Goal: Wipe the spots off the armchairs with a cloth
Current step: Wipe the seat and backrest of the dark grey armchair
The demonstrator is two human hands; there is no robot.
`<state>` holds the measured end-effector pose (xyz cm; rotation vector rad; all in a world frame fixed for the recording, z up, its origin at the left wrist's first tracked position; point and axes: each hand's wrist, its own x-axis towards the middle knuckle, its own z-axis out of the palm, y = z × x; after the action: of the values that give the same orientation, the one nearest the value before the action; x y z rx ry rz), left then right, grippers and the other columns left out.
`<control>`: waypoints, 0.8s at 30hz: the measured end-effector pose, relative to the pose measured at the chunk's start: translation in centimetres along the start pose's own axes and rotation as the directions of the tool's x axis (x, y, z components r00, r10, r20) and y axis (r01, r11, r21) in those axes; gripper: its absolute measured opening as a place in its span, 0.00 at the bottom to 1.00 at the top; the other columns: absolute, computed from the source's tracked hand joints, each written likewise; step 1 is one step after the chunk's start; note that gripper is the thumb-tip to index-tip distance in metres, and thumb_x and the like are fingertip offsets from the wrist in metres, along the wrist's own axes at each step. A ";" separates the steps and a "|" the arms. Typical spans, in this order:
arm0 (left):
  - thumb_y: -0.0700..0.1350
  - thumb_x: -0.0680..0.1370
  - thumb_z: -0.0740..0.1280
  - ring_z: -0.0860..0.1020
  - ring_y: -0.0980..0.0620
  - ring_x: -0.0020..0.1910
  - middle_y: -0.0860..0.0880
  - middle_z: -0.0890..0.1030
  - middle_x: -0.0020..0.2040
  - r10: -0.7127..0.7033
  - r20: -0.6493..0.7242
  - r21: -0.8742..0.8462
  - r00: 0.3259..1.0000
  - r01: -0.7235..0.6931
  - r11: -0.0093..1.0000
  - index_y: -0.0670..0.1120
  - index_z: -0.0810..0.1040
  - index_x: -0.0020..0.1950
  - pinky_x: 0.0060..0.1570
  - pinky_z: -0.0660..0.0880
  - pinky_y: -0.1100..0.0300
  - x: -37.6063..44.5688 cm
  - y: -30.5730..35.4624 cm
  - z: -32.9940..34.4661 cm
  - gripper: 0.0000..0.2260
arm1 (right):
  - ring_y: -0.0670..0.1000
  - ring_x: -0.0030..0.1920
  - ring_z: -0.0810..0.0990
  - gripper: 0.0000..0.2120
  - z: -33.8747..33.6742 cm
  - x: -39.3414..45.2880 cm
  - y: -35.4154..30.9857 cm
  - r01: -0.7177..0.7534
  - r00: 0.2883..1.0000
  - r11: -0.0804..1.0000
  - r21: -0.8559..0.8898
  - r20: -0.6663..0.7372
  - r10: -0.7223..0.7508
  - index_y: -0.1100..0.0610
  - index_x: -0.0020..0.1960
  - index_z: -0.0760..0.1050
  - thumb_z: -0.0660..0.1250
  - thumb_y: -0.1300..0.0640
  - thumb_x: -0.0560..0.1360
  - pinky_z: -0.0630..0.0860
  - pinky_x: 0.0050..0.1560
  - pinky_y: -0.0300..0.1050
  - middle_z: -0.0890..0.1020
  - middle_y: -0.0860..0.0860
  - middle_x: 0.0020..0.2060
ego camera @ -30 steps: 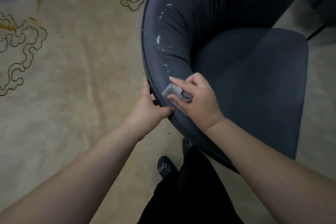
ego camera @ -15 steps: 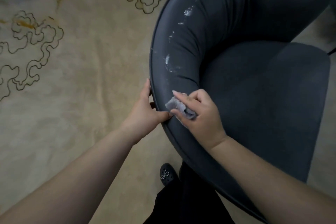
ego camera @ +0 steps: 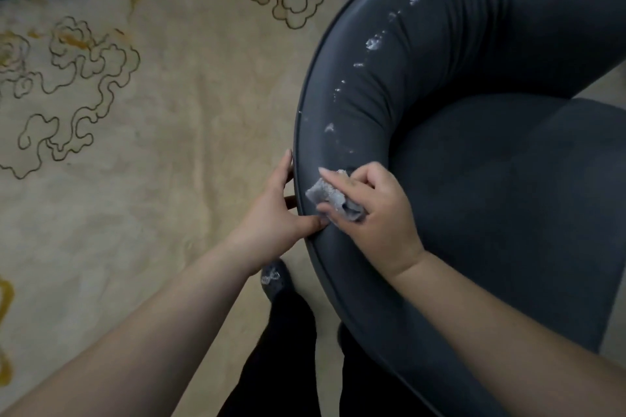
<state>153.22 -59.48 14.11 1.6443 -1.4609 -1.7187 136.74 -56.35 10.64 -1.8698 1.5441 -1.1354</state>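
Armchair [ego camera: 423, 105]: padded rim smooth, faint sheen, leather-like; seat beside the grip matt, woven-looking. Spots [ego camera: 374, 43] beyond the grip: white, chalky, flaky. Cloth [ego camera: 327, 195] in right hand [ego camera: 376, 213]: grey, fuzzy terry. Carpet [ego camera: 152, 196]: beige, matt, short pile.

Your right hand [ego camera: 372, 210] has slid the cloth [ego camera: 330, 196] a little further up the armchair [ego camera: 474, 179] rim toward the white spots [ego camera: 372, 43] (your view drifts too), closing on the nearest.
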 end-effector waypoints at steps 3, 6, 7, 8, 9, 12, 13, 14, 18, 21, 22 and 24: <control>0.36 0.67 0.77 0.75 0.56 0.63 0.62 0.69 0.70 -0.021 0.022 0.027 1.000 0.020 0.999 0.60 0.54 0.77 0.57 0.77 0.54 1.0 0.3 -0.5 0.48 | 0.56 0.38 0.72 0.18 0.7 3.7 0.6 0.055 0.999 0.995 -0.082 0.002 -0.055 0.55 0.58 0.81 0.74 0.52 0.70 0.74 0.41 0.52 0.73 0.57 0.37; 0.34 0.68 0.76 0.78 0.64 0.54 0.65 0.70 0.65 -0.005 0.050 0.017 0.999 0.004 1.000 0.57 0.54 0.77 0.45 0.77 0.68 2.1 0.7 -0.8 0.47 | 0.59 0.39 0.72 0.16 1.5 9.7 1.4 0.028 0.997 0.986 -0.166 -0.060 -0.039 0.55 0.56 0.82 0.74 0.52 0.69 0.74 0.41 0.52 0.72 0.58 0.37; 0.34 0.68 0.76 0.79 0.66 0.50 0.67 0.70 0.63 -0.002 0.061 0.018 0.998 0.001 1.000 0.58 0.55 0.77 0.41 0.76 0.70 2.5 0.9 -1.0 0.47 | 0.59 0.40 0.73 0.16 1.6 11.5 1.9 -0.015 0.996 0.984 -0.180 -0.085 0.000 0.54 0.57 0.81 0.74 0.52 0.70 0.74 0.44 0.51 0.72 0.56 0.38; 0.34 0.68 0.76 0.80 0.66 0.49 0.68 0.71 0.62 -0.002 0.072 0.019 0.997 0.000 1.000 0.58 0.56 0.76 0.40 0.76 0.70 2.9 1.1 -1.3 0.46 | 0.58 0.43 0.73 0.17 1.5 12.8 2.2 -0.062 0.993 0.983 -0.171 -0.110 0.044 0.53 0.57 0.81 0.73 0.51 0.70 0.74 0.46 0.48 0.70 0.54 0.38; 0.34 0.68 0.76 0.80 0.65 0.48 0.68 0.71 0.62 -0.001 0.084 0.020 0.996 -0.001 1.000 0.58 0.56 0.76 0.40 0.77 0.69 3.3 1.4 -1.6 0.46 | 0.58 0.44 0.73 0.17 1.5 13.5 2.4 -0.099 0.989 0.984 -0.148 -0.128 0.080 0.53 0.58 0.80 0.73 0.51 0.70 0.73 0.48 0.46 0.69 0.52 0.39; 0.34 0.68 0.76 0.81 0.62 0.49 0.72 0.75 0.57 0.015 0.135 0.041 0.991 -0.021 0.999 0.58 0.58 0.75 0.42 0.78 0.67 4.9 2.0 -2.3 0.44 | 0.56 0.41 0.73 0.18 1.2 10.6 1.8 -0.110 0.983 0.988 -0.106 -0.156 0.093 0.54 0.60 0.79 0.73 0.52 0.71 0.74 0.47 0.49 0.68 0.53 0.39; 0.33 0.68 0.76 0.81 0.61 0.50 0.73 0.76 0.55 0.024 0.150 0.055 0.988 -0.033 0.998 0.60 0.59 0.74 0.43 0.77 0.67 5.5 2.2 -2.6 0.43 | 0.56 0.40 0.73 0.19 1.1 8.6 1.5 -0.093 0.983 0.990 -0.106 -0.166 0.074 0.55 0.60 0.79 0.72 0.52 0.71 0.74 0.45 0.50 0.69 0.54 0.38; 0.34 0.68 0.76 0.81 0.62 0.50 0.73 0.77 0.54 0.033 0.165 0.076 0.986 -0.046 0.996 0.62 0.60 0.72 0.44 0.77 0.67 6.1 2.4 -2.9 0.42 | 0.55 0.39 0.72 0.19 1.1 6.7 1.0 -0.083 0.984 0.991 -0.103 -0.164 0.065 0.56 0.60 0.79 0.72 0.52 0.72 0.73 0.44 0.50 0.70 0.54 0.38; 0.38 0.67 0.78 0.76 0.68 0.56 0.67 0.75 0.61 0.051 0.256 0.125 0.965 -0.086 0.988 0.59 0.58 0.75 0.48 0.74 0.72 7.8 2.7 -4.3 0.45 | 0.55 0.38 0.73 0.17 1.7 6.5 0.9 -0.080 0.989 0.985 -0.156 -0.134 0.059 0.58 0.57 0.81 0.74 0.53 0.70 0.73 0.43 0.51 0.73 0.55 0.36; 0.40 0.66 0.79 0.74 0.72 0.56 0.67 0.69 0.64 0.016 0.308 0.140 0.951 -0.062 0.988 0.56 0.53 0.77 0.46 0.73 0.74 8.8 2.9 -5.0 0.48 | 0.58 0.39 0.72 0.16 2.2 12.1 1.6 -0.066 0.992 0.966 -0.248 -0.122 0.036 0.56 0.55 0.82 0.74 0.52 0.69 0.73 0.41 0.52 0.73 0.57 0.36; 0.40 0.66 0.79 0.75 0.71 0.55 0.68 0.68 0.64 0.013 0.325 0.144 0.945 -0.063 0.988 0.55 0.53 0.77 0.46 0.74 0.72 9.2 3.0 -5.2 0.49 | 0.58 0.40 0.72 0.15 2.4 13.9 1.8 -0.098 0.988 0.961 -0.260 -0.142 0.062 0.56 0.54 0.82 0.74 0.52 0.69 0.74 0.42 0.52 0.73 0.57 0.37; 0.39 0.66 0.79 0.78 0.67 0.54 0.69 0.67 0.64 0.002 0.354 0.150 0.935 -0.059 0.987 0.56 0.51 0.78 0.47 0.78 0.66 9.9 3.4 -5.7 0.50 | 0.57 0.42 0.72 0.16 2.7 16.0 2.1 -0.207 0.962 0.949 -0.238 -0.224 0.153 0.55 0.55 0.82 0.75 0.52 0.69 0.74 0.45 0.51 0.71 0.54 0.38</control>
<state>154.28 -71.33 12.93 1.4258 -1.8168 -2.0039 138.25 -72.55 12.36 -1.7671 2.0208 -1.1119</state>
